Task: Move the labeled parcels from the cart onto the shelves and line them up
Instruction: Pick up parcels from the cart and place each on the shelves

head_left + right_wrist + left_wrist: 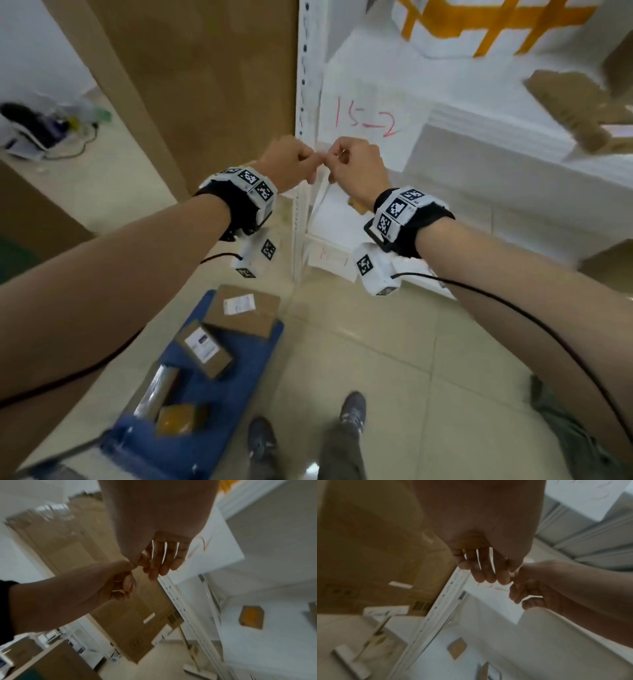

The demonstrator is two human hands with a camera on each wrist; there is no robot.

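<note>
My left hand and right hand are raised side by side in front of the white shelf upright. Their curled fingers meet at the tips, and I see nothing held between them. The left wrist view shows my left fingers touching the right hand. Below me, the blue cart carries a flat labeled box, a smaller labeled box, a tape-wrapped parcel and a yellow-brown parcel. A sheet marked "15-2" hangs on the shelf.
A tall cardboard box stands left of the shelf. On the shelves sit a white box with orange tape and a brown parcel. My feet stand on tiled floor right of the cart. Cables and clutter lie far left.
</note>
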